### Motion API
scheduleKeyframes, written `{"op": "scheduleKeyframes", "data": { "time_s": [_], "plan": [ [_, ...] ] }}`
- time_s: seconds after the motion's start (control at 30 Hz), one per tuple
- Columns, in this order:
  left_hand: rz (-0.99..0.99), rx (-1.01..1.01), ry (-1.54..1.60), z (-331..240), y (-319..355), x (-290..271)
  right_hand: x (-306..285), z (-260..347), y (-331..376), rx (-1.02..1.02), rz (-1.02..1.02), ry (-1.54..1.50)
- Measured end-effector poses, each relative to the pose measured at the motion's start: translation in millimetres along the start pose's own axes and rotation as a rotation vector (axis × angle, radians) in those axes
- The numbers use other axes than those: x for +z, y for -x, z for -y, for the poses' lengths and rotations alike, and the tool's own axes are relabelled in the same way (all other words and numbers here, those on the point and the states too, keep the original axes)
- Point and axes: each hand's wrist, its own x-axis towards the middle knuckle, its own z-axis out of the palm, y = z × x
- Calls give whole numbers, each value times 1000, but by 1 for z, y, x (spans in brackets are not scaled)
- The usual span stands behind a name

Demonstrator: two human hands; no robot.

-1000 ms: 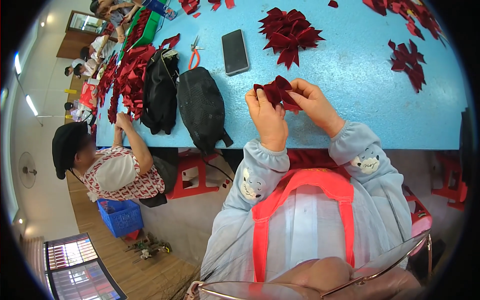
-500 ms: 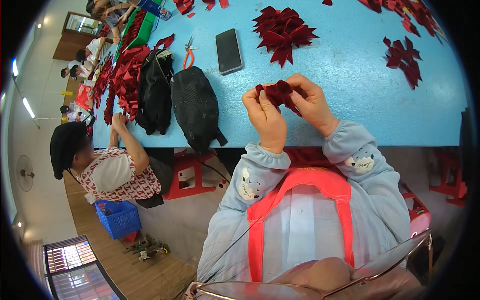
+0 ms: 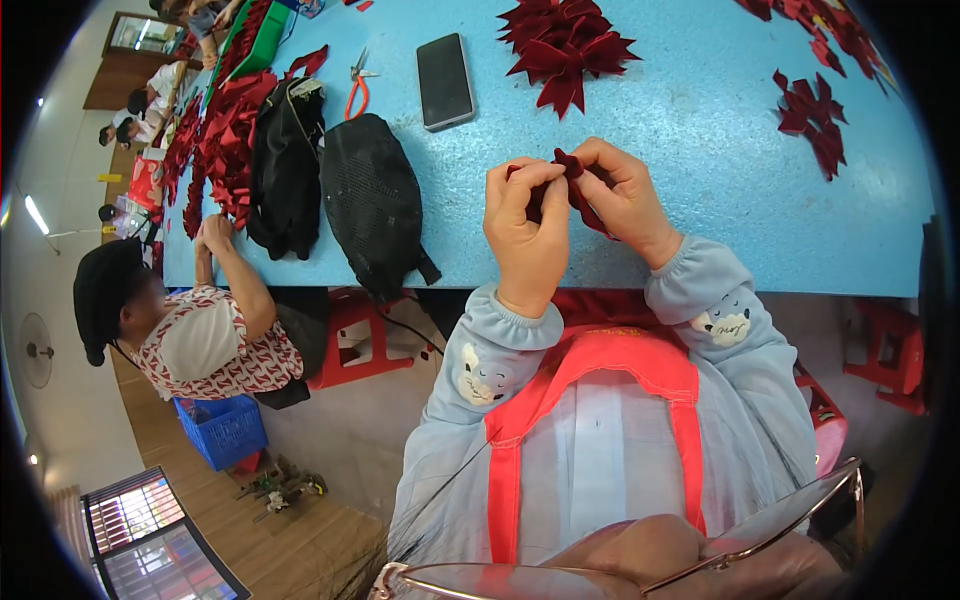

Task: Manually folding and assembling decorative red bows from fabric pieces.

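Between my two hands, just above the near edge of the blue table, is a dark red velvet bow (image 3: 588,205). My left hand (image 3: 528,225) pinches its left part with thumb and forefinger, and the fingers hide much of that side. Thumb and bent fingers of my right hand (image 3: 632,205) grip its right part, where a strip hangs below the thumb. Beyond my hands lies a pile of finished-looking red velvet bows (image 3: 565,55). A smaller group of bows (image 3: 812,122) rests farther right.
Left of my hands are a black phone (image 3: 445,82), orange-handled pliers (image 3: 358,92), a black mesh bag (image 3: 372,205) and a black cloth bag (image 3: 287,165). Red velvet pieces (image 3: 235,140) heap beyond them. A co-worker (image 3: 200,325) in a black cap sits at left. A red stool (image 3: 360,340) stands between us.
My left fingers have curled over the bow, hiding more of it, and its folds have turned more upright. The whole view has shifted slightly, moving the table things left and up.
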Motion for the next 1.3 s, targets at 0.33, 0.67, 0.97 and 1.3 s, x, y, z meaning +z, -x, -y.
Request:
{"op": "scheduleKeyframes", "data": {
  "time_s": [0.33,0.67,0.97,1.3],
  "plan": [
    [48,25,-234,-7,-2,-5,-2,-4,0,-184,-41,339],
    [-61,84,-138,3,1,1,3,12,-1,217,-13,-214],
    [-49,-306,69,10,8,-6,7,3,-5,115,-108,68],
    [-168,-277,301,3,22,-2,10,-1,10,-238,-147,154]
  ]
}}
